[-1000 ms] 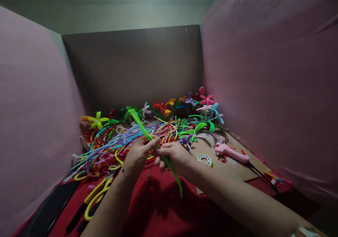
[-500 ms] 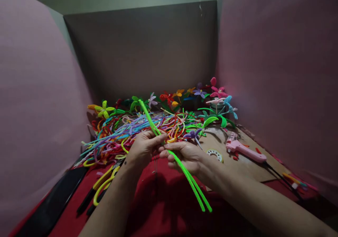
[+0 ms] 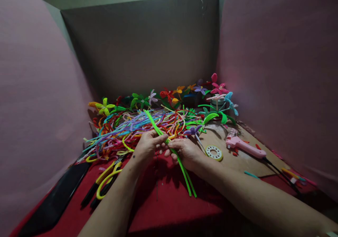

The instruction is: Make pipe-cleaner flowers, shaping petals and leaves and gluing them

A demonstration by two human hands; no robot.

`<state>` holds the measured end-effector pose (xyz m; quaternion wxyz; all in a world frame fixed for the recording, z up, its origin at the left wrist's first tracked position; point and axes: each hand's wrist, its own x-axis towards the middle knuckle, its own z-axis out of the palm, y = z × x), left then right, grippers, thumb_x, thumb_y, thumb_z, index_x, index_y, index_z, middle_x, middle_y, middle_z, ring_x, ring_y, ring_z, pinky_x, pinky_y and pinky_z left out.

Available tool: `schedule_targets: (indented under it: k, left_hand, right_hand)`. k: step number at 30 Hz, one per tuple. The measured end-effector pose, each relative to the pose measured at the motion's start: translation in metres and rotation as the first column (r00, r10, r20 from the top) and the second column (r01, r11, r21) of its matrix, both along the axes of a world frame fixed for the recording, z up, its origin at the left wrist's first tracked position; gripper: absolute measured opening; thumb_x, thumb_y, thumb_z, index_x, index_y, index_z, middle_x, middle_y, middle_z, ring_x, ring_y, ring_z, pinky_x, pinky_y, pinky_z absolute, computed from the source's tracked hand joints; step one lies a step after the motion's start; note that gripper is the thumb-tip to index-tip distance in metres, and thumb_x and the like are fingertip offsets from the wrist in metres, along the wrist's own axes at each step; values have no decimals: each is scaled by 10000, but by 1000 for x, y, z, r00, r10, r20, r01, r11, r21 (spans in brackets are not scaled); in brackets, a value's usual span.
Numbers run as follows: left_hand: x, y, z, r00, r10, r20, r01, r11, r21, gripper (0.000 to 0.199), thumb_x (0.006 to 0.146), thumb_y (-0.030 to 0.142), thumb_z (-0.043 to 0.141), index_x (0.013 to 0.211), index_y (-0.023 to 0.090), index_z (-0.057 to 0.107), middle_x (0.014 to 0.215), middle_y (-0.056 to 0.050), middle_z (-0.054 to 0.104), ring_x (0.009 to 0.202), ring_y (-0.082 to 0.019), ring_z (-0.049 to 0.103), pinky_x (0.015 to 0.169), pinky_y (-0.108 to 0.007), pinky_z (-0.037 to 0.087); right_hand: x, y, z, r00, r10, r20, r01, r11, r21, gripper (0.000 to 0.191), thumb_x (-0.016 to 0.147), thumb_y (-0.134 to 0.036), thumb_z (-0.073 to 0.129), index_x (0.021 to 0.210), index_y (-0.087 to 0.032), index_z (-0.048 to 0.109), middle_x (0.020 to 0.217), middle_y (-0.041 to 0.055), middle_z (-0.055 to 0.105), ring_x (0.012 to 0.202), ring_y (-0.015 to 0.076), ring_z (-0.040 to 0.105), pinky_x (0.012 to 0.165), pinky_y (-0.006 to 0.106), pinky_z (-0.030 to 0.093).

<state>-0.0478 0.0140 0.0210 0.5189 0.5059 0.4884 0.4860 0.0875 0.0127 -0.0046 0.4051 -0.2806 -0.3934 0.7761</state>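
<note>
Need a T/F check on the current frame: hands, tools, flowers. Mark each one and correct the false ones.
1. Both the left hand and the right hand hold the bright green pipe cleaners. True.
2. The scissors are in the left hand. False: the scissors lie on the red cloth.
3. The pink glue gun lies on the brown cardboard. True.
4. The white ring-shaped roll sits on the black object at the left. False: the roll is on the cardboard, between the right hand and the glue gun.
5. The yellow pipe-cleaner flower is near the left end of the flower row. True.
</note>
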Motion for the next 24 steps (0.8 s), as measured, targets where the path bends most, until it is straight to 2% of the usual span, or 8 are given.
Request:
schedule_targets:
  k: [3, 8, 11, 16, 19, 22, 24]
  left_hand:
    - [-5, 2, -2, 998, -51, 30, 52, 999, -13, 225, 604, 280, 719, 683, 123, 578, 476, 27, 557, 343, -61, 454, 350, -179, 326]
    - [-7, -1, -1, 991, -123, -60, 124, 992, 13, 190, 636, 269, 689, 612, 94, 619, 489, -6, 572, 356, -59, 443, 357, -186, 310]
    - [-4, -4, 0, 985, -148, -86, 151, 988, 34, 160, 638, 239, 682, 616, 87, 640, 510, -21, 589, 403, -65, 460, 396, -187, 326]
    - [3, -9, -1, 997, -23, -76, 33, 991, 130, 177, 673, 279, 661, 641, 107, 635, 554, -9, 587, 447, -73, 467, 447, -200, 351]
    - [6, -10, -3, 982, 59, -182, -12, 969, 247, 183, 695, 298, 640, 679, 116, 654, 563, -5, 571, 499, -92, 482, 486, -211, 374]
    - [7, -8, -6, 928, 179, -327, -26, 906, 423, 177, 722, 283, 606, 828, 161, 678, 713, -21, 615, 655, -135, 544, 602, -237, 427]
    - [6, -7, -6, 853, 262, -451, 34, 835, 550, 155, 746, 263, 576, 840, 193, 679, 783, -28, 616, 738, -148, 550, 687, -251, 432]
  right_hand:
    - [2, -1, 1, 999, -29, -46, 30, 999, 20, 103, 576, -154, 554, 634, -88, 606, 469, 16, 579, 336, 48, 394, 342, 167, 244]
    - [4, 2, -3, 993, -76, -92, 79, 997, 25, 69, 564, -160, 544, 588, -105, 577, 435, -3, 545, 327, 39, 351, 352, 175, 219]
    - [5, 5, -4, 992, -63, -107, 65, 998, 21, 61, 582, -155, 521, 569, -107, 558, 427, -8, 529, 324, 32, 326, 354, 172, 198]
    - [7, 7, -4, 988, -28, -153, 27, 1000, -7, 51, 597, -159, 520, 596, -116, 548, 427, -23, 508, 339, 28, 298, 363, 168, 175]
    - [7, 8, -3, 983, -45, -176, 36, 998, -59, 56, 612, -157, 506, 606, -118, 546, 404, -31, 488, 333, 30, 279, 361, 170, 169]
    - [7, 10, -2, 988, -44, -148, 31, 995, -91, 87, 632, -149, 485, 612, -109, 559, 382, -34, 468, 323, 32, 266, 354, 175, 163]
    - [8, 11, -2, 991, -24, -129, 12, 996, -90, 100, 641, -141, 478, 617, -98, 565, 390, -29, 473, 322, 31, 265, 352, 174, 158]
